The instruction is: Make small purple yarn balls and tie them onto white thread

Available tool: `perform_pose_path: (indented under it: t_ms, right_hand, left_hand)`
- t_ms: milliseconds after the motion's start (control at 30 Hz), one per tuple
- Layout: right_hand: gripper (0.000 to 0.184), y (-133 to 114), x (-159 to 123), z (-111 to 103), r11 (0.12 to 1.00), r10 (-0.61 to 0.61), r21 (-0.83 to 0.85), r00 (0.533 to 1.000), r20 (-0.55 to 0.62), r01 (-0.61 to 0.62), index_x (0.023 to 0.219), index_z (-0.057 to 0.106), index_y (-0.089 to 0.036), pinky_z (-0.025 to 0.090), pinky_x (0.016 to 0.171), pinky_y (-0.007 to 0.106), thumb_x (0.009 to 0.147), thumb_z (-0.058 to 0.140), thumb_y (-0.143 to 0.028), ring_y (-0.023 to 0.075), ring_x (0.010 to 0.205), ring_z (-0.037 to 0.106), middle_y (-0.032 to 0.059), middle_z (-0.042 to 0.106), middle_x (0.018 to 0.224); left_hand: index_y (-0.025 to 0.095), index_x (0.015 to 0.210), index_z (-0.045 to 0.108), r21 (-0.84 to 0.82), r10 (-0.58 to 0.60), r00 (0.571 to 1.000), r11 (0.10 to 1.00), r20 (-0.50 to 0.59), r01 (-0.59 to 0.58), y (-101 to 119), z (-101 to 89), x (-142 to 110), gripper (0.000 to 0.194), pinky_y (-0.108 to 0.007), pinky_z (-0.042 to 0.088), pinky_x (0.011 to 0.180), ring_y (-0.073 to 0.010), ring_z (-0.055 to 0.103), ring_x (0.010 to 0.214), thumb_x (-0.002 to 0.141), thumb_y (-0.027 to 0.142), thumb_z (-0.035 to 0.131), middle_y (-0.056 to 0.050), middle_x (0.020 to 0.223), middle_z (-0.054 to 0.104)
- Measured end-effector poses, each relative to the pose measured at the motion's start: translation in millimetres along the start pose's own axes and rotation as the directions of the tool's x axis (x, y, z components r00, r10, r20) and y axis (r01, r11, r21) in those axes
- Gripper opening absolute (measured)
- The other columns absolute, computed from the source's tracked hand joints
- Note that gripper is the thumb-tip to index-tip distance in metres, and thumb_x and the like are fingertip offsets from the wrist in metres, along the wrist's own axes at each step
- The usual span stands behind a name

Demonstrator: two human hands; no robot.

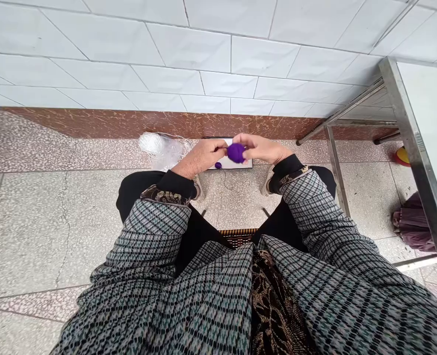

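In front of my knees my right hand (257, 148) grips a small rounded purple yarn piece (236, 153) between thumb and fingers. My left hand (206, 155) is closed in a pinch at the left edge of that piece. A thin dark strand or tool tip shows at its fingertips, too small to name. Below, a smaller purple piece (218, 165) lies on a white board (242, 164) with a dark edge, partly hidden by my hands. A thin dark thread (225, 182) trails over the floor close by.
Left of my hands, a white yarn ball (152, 143) sits by a clear plastic bag (167, 155) against the wall (211, 93). A metal-framed table (410, 118) stands at the right. Beyond its legs are a red and yellow object (402, 156) and a dark purple cloth-like thing (414, 222).
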State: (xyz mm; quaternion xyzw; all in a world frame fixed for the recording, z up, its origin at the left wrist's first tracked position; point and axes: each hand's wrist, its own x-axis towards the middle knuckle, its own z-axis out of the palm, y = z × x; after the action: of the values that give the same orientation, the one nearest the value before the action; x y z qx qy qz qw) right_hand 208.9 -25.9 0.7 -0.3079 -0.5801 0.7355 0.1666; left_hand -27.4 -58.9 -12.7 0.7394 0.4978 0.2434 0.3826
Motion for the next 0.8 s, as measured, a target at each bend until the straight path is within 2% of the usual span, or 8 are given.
perform_pose_path:
  t_ms: [100, 200, 300, 367, 500, 600, 700, 800]
  right_hand:
    - [0.051, -4.8, 1.4, -3.1, 0.981, -0.099, 0.136, 0.963, -0.252, 0.136, 0.114, 0.057, -0.023, 0.056, 0.07, 0.025, 0.077, 0.091, -0.031, 0.0124, 0.079, 0.064, -0.0001, 0.065, 0.098]
    - [0.053, -4.1, 8.0, -5.2, 0.97, -0.101, 0.146, 0.873, -0.477, 0.192, 0.113, 0.053, -0.026, 0.057, 0.07, 0.025, 0.081, 0.093, -0.04, 0.014, 0.081, 0.066, -0.0012, 0.062, 0.094]
    - [0.041, 3.5, 17.0, -6.1, 0.988, -0.059, 0.085, 0.813, -0.58, 0.132, 0.105, 0.049, -0.025, 0.054, 0.064, 0.022, 0.088, 0.086, -0.029, 0.0113, 0.072, 0.063, -0.0029, 0.062, 0.088]
    - [0.036, 8.7, 20.9, -5.5, 1.0, -0.019, -0.015, 0.803, -0.596, 0.012, 0.1, 0.047, -0.025, 0.049, 0.059, 0.021, 0.088, 0.079, -0.015, 0.0092, 0.063, 0.056, -0.005, 0.06, 0.083]
    - [0.033, 10.3, 17.4, -1.5, 0.937, 0.026, -0.287, 0.858, -0.513, -0.2, 0.097, 0.051, -0.023, 0.048, 0.061, 0.024, 0.083, 0.074, -0.004, 0.0114, 0.068, 0.056, -0.0026, 0.062, 0.087]
    - [0.033, 7.9, 9.3, 0.5, 0.873, 0.088, -0.442, 0.959, -0.27, -0.205, 0.096, 0.059, -0.02, 0.051, 0.068, 0.026, 0.076, 0.078, -0.002, 0.0142, 0.078, 0.059, 0.0, 0.064, 0.092]
    - [0.038, 7.8, 3.5, -0.8, 0.947, 0.134, -0.301, 0.99, 0.05, -0.113, 0.103, 0.061, -0.019, 0.054, 0.067, 0.026, 0.073, 0.078, -0.004, 0.0127, 0.074, 0.06, -0.0011, 0.066, 0.092]
    - [0.044, 8.5, 2.8, -5.4, 0.997, -0.073, 0.017, 0.994, 0.077, 0.072, 0.111, 0.06, -0.02, 0.056, 0.067, 0.024, 0.077, 0.086, -0.018, 0.0105, 0.074, 0.062, -0.0004, 0.068, 0.099]
  left_hand:
    - [0.02, 0.076, 0.065, -0.016, -0.022, 0.999, 1.0, 0.046, 0.023, 0.9, 4.2, 1.3, 0.02, -0.03, 0.038, 0.066, -0.0152, 0.051, 0.064, 0.092, 0.03, 0.059, 0.002, 0.064, 0.057]
    - [0.019, 0.078, 0.069, -0.04, 0.024, 0.982, 0.999, 0.186, -0.017, 6.9, 9.1, 0.7, 0.02, -0.028, 0.039, 0.067, -0.0139, 0.051, 0.062, 0.091, 0.029, 0.058, 0.002, 0.065, 0.06]
    - [0.018, 0.078, 0.071, -0.071, 0.106, 0.943, 0.994, 0.315, -0.088, 12.4, 10.1, -1.4, 0.021, -0.028, 0.042, 0.071, -0.0139, 0.056, 0.067, 0.09, 0.03, 0.058, 0.0, 0.072, 0.067]
    - [0.018, 0.079, 0.072, -0.076, 0.123, 0.94, 0.992, 0.318, -0.105, 13.1, 7.7, -2.9, 0.023, -0.028, 0.042, 0.071, -0.0143, 0.057, 0.069, 0.09, 0.031, 0.058, -0.001, 0.074, 0.069]
    - [0.017, 0.082, 0.075, -0.059, 0.098, 0.978, 0.994, 0.183, -0.088, 8.4, 0.9, -5.3, 0.023, -0.028, 0.042, 0.07, -0.0148, 0.057, 0.068, 0.09, 0.031, 0.058, -0.001, 0.075, 0.069]
    - [0.017, 0.08, 0.074, -0.031, 0.064, 0.997, 0.998, 0.05, -0.063, 4.0, -1.5, -4.7, 0.022, -0.029, 0.044, 0.071, -0.0159, 0.058, 0.071, 0.09, 0.03, 0.059, -0.002, 0.076, 0.07]
    - [0.017, 0.08, 0.073, 0.011, 0.005, 0.999, 1.0, -0.047, -0.004, 0.4, -1.0, -0.8, 0.02, -0.029, 0.046, 0.075, -0.0172, 0.061, 0.076, 0.09, 0.027, 0.059, -0.002, 0.077, 0.071]
    - [0.017, 0.079, 0.072, 0.039, -0.076, 0.995, 0.996, -0.06, 0.078, -1.5, 2.3, 3.9, 0.02, -0.029, 0.045, 0.073, -0.0173, 0.06, 0.074, 0.091, 0.027, 0.059, -0.001, 0.072, 0.068]
